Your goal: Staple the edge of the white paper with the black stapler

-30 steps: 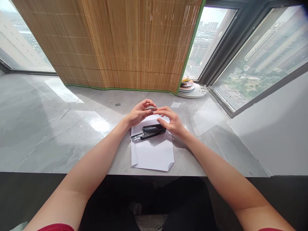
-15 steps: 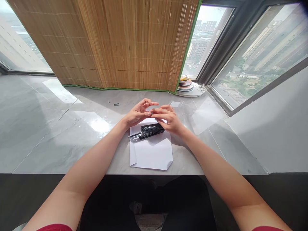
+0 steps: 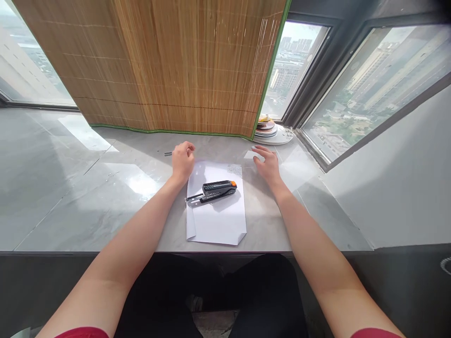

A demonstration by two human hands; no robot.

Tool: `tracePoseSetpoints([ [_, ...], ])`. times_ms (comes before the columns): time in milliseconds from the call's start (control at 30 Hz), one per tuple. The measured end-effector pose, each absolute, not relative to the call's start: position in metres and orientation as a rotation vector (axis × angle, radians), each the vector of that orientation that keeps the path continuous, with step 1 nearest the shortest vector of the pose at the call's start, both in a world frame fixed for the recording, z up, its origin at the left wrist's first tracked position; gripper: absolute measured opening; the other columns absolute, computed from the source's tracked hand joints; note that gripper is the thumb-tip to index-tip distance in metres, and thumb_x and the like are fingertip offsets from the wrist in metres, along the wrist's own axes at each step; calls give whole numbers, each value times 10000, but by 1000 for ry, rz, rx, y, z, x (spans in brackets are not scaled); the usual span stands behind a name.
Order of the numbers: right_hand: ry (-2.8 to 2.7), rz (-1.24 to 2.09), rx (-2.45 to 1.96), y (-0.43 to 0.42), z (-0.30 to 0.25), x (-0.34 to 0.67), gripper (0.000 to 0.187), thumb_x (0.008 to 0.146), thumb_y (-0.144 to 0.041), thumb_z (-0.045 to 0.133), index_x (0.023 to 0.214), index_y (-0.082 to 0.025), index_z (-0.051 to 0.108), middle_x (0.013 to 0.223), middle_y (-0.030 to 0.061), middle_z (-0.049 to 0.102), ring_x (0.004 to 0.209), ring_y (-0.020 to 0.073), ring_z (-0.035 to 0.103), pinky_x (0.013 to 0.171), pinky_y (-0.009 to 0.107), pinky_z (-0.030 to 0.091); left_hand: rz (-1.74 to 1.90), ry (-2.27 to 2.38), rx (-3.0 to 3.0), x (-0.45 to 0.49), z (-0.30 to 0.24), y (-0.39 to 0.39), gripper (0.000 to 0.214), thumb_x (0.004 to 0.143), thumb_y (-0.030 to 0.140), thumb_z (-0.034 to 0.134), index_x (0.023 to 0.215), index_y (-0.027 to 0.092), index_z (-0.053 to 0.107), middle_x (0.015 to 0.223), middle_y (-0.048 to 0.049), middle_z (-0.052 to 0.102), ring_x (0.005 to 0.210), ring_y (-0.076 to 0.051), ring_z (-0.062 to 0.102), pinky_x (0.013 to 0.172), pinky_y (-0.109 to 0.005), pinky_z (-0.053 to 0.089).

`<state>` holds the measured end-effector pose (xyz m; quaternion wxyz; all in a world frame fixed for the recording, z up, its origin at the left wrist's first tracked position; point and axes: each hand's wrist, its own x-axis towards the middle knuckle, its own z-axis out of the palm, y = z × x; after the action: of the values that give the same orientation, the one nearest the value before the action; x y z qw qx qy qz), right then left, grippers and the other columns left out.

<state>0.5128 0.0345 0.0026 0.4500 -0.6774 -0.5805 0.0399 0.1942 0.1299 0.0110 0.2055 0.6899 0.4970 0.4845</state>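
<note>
A black stapler (image 3: 211, 191) with an orange tip lies open across a white sheet of paper (image 3: 216, 220) on the grey marble ledge (image 3: 88, 197). My left hand (image 3: 183, 160) hovers at the sheet's upper left corner with its fingers curled in; what they hold, if anything, is hidden. My right hand (image 3: 268, 163) lies to the right of the sheet with its fingers stretched out, its tips beside a small white slip (image 3: 254, 154). A short dark strip of staples (image 3: 168, 153) lies on the ledge just left of my left hand.
A bamboo blind (image 3: 169, 70) with a green edge hangs behind the ledge. A stack of plates (image 3: 269, 131) sits at the back right by the window frame. The ledge's front edge runs just below the sheet, above my dark-clad lap.
My hands, which were pinching something small together above the stapler, have parted: the left moved left and curled, the right moved right and flattened. The stapler's orange tip now shows.
</note>
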Motion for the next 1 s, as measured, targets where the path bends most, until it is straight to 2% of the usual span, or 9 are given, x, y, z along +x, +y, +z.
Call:
tracePoseSetpoints([
  [100,-1367,221,-1972,37,-6,532,462,899,-268,614,1312,-241,820,1598,83,657,1483,405,517,1283,678,372,1171,1910,2008,177,9,136,371,847,81,688,1195,200,735,1528,-219,632,1521,-466,486,1220,-689,385],
  [167,-1394,282,-2071,36,-8,535,461,895,-279,636,1318,-238,816,1637,97,619,1514,446,474,1267,719,363,956,2147,1952,169,6,140,496,841,88,701,1332,159,697,1639,-284,528,1605,-510,365,1218,-762,339],
  [300,-1431,204,-1983,31,-2,522,332,902,-249,632,1148,-252,856,1614,109,628,1513,445,468,1241,728,373,650,2188,2020,160,0,146,357,885,48,566,1197,89,736,1352,-310,693,1399,-460,568,1177,-669,429],
  [433,-1542,188,-1507,19,16,491,233,998,-367,637,1010,-266,846,1296,108,759,1276,335,634,1134,569,521,739,2114,2092,155,-3,150,357,846,15,507,1064,142,759,1133,-233,722,1227,-421,616,1074,-564,523],
  [500,-1726,354,-1206,10,23,471,290,1047,-475,637,1095,-277,843,1235,98,761,1200,303,668,1066,515,566,824,2085,2080,156,-5,152,338,857,29,509,1061,153,749,1108,-230,707,1219,-432,606,1076,-576,514],
  [600,-2091,576,-832,-3,25,444,427,991,-545,769,1340,-298,785,1346,97,745,1242,309,667,1116,525,550,922,2027,2040,162,-10,156,283,884,56,548,1086,139,726,1127,-251,682,1228,-457,596,1102,-608,480],
  [700,-2289,642,-758,-8,19,429,535,982,-401,804,1493,-291,692,1347,102,764,1211,304,690,1101,510,558,1020,1946,2022,170,-12,156,210,911,86,576,1027,160,734,1156,-246,668,1241,-457,598,1116,-612,476],
  [833,-2193,631,-784,-6,11,429,380,986,-233,709,1363,-259,753,1210,72,815,1071,259,740,987,436,594,1232,1618,2091,181,-3,150,240,990,161,550,964,212,783,1159,-172,696,1117,-342,666,1045,-494,543],
  [1000,-1883,450,-1032,6,9,449,404,896,-205,721,1291,-255,791,1208,62,826,1071,271,768,1001,450,611,1326,1239,2140,191,8,139,244,1020,235,604,1070,230,843,1021,-79,804,937,-236,689,918,-374,542],
])
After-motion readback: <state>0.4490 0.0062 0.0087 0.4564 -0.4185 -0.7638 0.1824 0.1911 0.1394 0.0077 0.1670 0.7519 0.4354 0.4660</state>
